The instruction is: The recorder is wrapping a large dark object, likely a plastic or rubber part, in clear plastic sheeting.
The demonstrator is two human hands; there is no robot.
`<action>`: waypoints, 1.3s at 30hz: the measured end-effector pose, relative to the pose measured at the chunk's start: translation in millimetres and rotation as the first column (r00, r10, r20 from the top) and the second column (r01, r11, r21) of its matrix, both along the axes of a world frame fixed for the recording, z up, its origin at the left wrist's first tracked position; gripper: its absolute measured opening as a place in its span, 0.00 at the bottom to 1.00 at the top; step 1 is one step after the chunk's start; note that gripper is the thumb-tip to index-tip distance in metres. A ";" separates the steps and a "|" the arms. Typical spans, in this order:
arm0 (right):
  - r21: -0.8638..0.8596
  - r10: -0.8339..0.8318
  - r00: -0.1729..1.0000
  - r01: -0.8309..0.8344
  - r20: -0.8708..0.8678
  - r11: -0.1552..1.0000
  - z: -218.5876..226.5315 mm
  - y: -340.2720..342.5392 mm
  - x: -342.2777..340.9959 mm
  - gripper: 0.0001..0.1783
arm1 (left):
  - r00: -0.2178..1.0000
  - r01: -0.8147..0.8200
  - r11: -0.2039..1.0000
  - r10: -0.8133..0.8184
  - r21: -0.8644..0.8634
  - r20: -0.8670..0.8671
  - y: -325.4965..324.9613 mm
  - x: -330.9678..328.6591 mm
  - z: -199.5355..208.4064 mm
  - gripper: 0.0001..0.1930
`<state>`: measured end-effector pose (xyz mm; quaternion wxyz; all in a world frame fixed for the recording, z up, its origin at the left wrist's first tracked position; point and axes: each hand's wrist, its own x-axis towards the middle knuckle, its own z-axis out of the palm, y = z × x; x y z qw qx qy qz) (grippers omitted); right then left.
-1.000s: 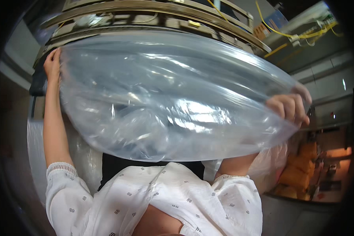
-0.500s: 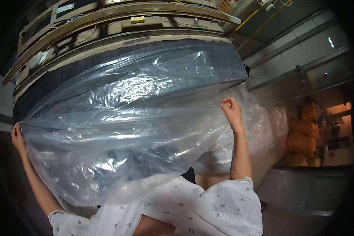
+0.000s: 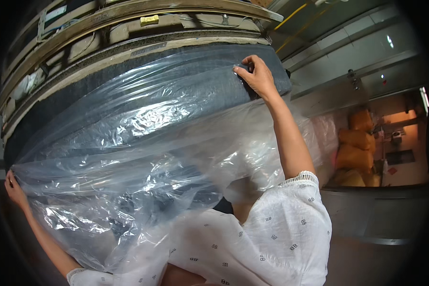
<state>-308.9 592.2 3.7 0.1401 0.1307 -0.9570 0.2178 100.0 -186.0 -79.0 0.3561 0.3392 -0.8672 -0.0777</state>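
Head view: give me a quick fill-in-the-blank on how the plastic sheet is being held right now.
1. Both hands grip a clear ____ sheet.
2. The right hand presses it against a dark grey ____.
3. The left hand sits ____ than the right.
4. Both sleeves are ____ with small dark marks.

Missing words: plastic; slab; lower; white

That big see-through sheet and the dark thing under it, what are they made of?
The big clear crinkly sheet looks like thin plastic film: glossy, wrinkled, see-through. The long dark grey roll beneath looks like matte fabric or felt, though that is uncertain. Both hands, left and right, grip the sheet's edges.
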 end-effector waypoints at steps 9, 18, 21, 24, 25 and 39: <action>-0.217 0.042 0.999 -0.048 -0.030 0.975 -18.5 -32.1 -54.4 0.13 | 1.000 -0.016 1.000 0.016 -0.022 0.009 3.6 11.2 15.3 0.18; -0.195 0.041 0.996 -0.055 -0.076 0.979 -13.6 -61.2 -28.1 0.12 | 0.995 -0.002 0.983 0.020 0.183 -0.095 4.2 168.5 98.6 0.17; -0.190 0.068 0.994 -0.083 -0.084 0.978 -14.4 -63.1 -30.7 0.12 | 0.999 0.043 0.971 -0.038 0.234 -0.026 3.9 219.8 95.8 0.17; -0.193 0.107 0.990 -0.122 -0.087 0.974 -22.0 -61.2 -38.1 0.12 | 0.986 0.123 0.900 -0.063 0.419 -0.155 14.4 246.1 68.2 0.16; -0.196 0.127 0.988 -0.143 -0.093 0.970 -25.4 -62.6 -43.6 0.11 | 0.977 0.134 0.883 -0.041 0.449 -0.210 16.3 257.0 57.0 0.16; -0.498 -0.204 0.951 0.062 -0.234 0.865 -45.2 -46.5 -114.0 0.08 | 0.921 0.248 0.934 -0.144 0.258 -0.363 -63.1 -11.1 5.7 0.16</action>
